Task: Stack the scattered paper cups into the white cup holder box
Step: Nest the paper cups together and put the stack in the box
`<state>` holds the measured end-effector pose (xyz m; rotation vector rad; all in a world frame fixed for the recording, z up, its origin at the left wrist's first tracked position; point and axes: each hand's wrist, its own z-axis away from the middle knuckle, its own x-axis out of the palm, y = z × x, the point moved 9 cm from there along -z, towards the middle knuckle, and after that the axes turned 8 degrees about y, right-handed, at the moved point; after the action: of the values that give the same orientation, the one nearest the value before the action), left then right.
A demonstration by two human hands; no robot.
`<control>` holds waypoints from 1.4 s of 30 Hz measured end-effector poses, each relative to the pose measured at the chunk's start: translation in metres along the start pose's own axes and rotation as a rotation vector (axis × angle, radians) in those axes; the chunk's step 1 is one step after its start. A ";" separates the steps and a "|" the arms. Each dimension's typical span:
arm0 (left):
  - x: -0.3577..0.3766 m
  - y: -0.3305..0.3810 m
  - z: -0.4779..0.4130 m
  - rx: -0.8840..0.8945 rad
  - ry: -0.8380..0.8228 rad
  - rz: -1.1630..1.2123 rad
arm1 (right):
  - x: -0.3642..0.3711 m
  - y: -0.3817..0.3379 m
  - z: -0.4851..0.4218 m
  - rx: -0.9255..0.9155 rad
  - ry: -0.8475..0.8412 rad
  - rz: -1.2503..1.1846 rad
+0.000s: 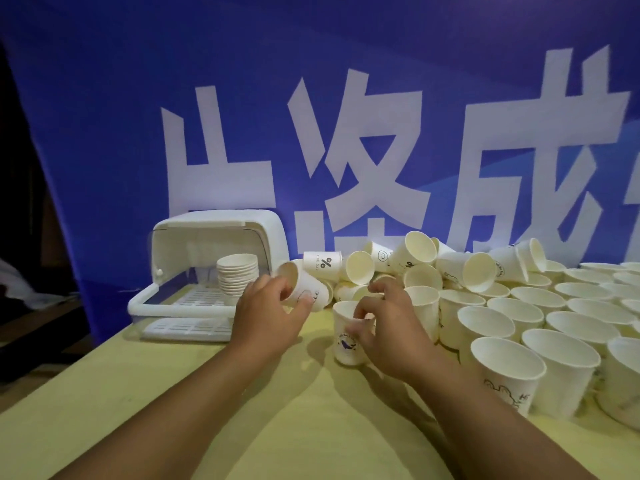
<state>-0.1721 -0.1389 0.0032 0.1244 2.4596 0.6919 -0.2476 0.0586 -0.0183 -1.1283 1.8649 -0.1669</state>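
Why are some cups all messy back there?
A heap of paper cups lies tipped on its side by the blue banner, while the cups to the right stand upright in rows.

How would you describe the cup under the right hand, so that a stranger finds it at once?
Start at the white cup holder box on the left of the yellow table. Go right, past the left hand and its tilted cup. The cup under the right hand stands upright and alone, apart from the rows, and has a small blue whale print.
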 end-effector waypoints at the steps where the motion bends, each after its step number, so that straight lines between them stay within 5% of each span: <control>1: 0.001 -0.004 0.001 -0.001 -0.019 -0.036 | 0.001 0.003 0.000 0.015 0.011 -0.015; 13: 0.009 -0.019 0.005 -0.138 -0.136 -0.013 | 0.038 0.031 0.011 0.292 -0.109 -0.326; 27: 0.023 -0.059 0.028 -0.409 -0.268 0.235 | 0.059 0.042 0.008 0.358 -0.062 -0.471; 42: -0.093 -0.067 -0.079 -0.234 0.271 0.620 | 0.070 -0.064 -0.068 0.215 0.055 -0.711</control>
<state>-0.1342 -0.2539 0.0723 0.7677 2.5718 1.3247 -0.2701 -0.0528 0.0094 -1.5954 1.3749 -0.7847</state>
